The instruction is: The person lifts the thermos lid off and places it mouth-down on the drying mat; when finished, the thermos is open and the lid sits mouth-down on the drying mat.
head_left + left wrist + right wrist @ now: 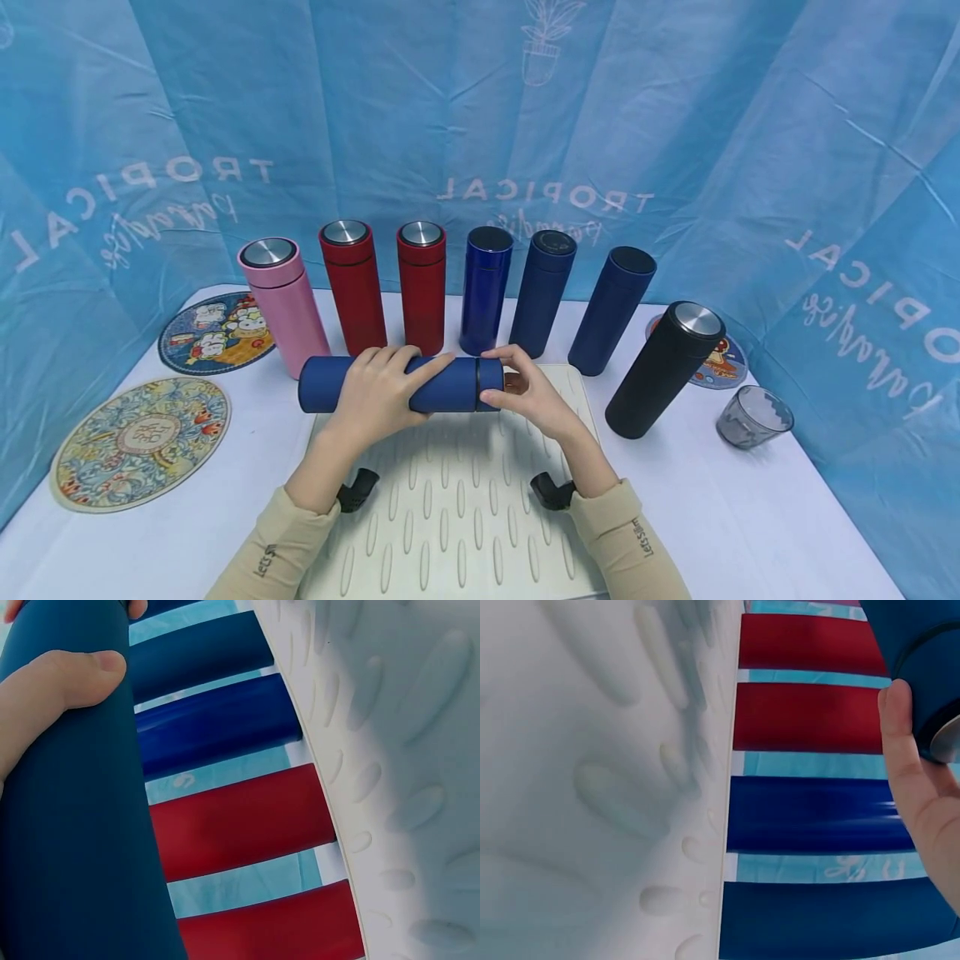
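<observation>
A matte blue thermos bottle (442, 387) lies sideways in the air above a cream ridged mat (450, 508). My left hand (382, 387) grips its body, the thumb lying across the near side in the left wrist view. At the capped right end, my right hand (536, 392) pinches the lid (491, 375) between thumb and fingers. A dark ring separates lid and body. In the right wrist view the lid's silvery end (946, 741) partly shows beside the fingers.
Behind stand a pink thermos (288, 308), two red ones (352, 292) and several blue ones (483, 292). To the right are a black thermos (660, 375) and a clear glass (753, 417). Round patterned mats (142, 442) lie at the left, another (720, 367) behind the black thermos.
</observation>
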`<state>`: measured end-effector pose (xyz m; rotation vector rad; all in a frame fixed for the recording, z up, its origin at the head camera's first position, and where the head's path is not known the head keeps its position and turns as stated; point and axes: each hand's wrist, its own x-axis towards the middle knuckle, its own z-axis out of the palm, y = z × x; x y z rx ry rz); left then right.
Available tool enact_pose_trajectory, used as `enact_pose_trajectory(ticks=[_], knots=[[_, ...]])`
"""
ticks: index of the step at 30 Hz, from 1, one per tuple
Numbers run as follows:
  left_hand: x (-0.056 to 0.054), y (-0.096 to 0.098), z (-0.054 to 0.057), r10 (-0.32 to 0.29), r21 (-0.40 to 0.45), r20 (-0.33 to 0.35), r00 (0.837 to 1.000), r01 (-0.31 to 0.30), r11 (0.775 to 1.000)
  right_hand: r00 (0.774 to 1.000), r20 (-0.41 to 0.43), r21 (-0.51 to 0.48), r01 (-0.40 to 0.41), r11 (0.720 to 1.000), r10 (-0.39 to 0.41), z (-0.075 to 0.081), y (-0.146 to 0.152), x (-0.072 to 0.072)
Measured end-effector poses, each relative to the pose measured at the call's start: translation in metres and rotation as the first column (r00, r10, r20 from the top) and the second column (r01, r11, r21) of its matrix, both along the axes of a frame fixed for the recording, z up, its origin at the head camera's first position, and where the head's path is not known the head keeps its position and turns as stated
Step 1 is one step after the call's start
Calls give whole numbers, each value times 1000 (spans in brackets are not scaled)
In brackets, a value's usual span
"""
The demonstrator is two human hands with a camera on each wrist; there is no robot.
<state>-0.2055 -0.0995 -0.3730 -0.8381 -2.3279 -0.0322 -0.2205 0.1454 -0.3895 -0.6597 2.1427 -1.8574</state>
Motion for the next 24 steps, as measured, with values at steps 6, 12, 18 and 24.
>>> enact_pose_trajectory(ticks=[6, 12, 18, 24], knots=[[1, 0, 0, 13, 0, 48, 999, -13, 1000, 999, -43, 16, -12, 1000, 13, 0, 0, 0], [0, 1, 1, 15, 11, 96, 995, -16, 1000, 996, -86, 35, -14, 999, 17, -2, -1, 0], [0, 1, 0, 19, 11, 138, 990, -21, 1000, 991, -129, 35, -27, 999, 32, -5, 1, 0], [0, 0, 1, 28, 15, 204, 979, -32, 999, 988, -150, 60, -29, 998, 38, -7, 0, -2]])
